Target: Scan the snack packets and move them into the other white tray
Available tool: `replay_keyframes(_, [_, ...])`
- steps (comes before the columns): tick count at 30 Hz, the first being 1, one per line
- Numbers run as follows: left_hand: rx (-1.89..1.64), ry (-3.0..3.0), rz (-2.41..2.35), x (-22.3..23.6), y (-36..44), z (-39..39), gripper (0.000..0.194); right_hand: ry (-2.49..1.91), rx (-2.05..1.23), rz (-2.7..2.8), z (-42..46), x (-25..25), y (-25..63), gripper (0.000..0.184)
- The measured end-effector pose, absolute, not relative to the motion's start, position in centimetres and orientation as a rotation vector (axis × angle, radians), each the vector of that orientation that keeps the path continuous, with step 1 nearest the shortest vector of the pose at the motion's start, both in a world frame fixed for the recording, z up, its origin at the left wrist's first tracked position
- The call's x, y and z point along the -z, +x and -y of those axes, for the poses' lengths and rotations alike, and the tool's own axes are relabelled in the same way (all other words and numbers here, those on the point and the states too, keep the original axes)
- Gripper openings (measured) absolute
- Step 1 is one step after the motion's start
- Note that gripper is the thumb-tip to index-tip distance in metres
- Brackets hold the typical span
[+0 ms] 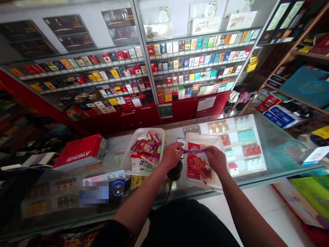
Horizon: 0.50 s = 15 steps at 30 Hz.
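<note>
A narrow purple snack packet (194, 151) is stretched level between my two hands, over the right-hand white bin. My left hand (174, 155) pinches its left end, and my right hand (215, 158) grips the other end. Below it, the right white bin (219, 139) holds red and pinkish snack packets (197, 163). To the left stands another white bin (161, 132), heaped with mixed small snack packets (147, 147). Partly hidden behind my left hand, a phone (181, 140) lies between the bins. A round black object (175, 171) with a cable sits below my left hand.
The bins rest on a glass display counter (276, 154). Left on it are a red box (79, 151) and a device with a glowing blue ring (118, 188). Shelves of small packs (180, 87) stand behind. A payment stand (312, 151) is at the right edge.
</note>
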<state>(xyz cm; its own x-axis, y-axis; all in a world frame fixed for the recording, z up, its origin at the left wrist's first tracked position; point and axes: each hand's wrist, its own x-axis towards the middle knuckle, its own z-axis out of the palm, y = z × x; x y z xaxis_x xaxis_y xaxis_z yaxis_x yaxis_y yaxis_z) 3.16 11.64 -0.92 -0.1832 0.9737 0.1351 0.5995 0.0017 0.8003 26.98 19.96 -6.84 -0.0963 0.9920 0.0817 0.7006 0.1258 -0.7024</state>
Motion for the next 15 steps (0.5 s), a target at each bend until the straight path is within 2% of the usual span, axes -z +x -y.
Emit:
replay_keyframes(8, [-0.925, 1.814, -1.728, 1.9, 7.8, -10.3, 0.032, -1.704, -0.534, 1.908, -20.7, 8.4, 30.0, 0.025])
replay_keyframes(15, [-0.802, 1.863, -1.526, 2.9, 10.3, -8.8, 0.017, -1.756, -0.484, 1.927, -20.9, 8.2, 30.7, 0.027])
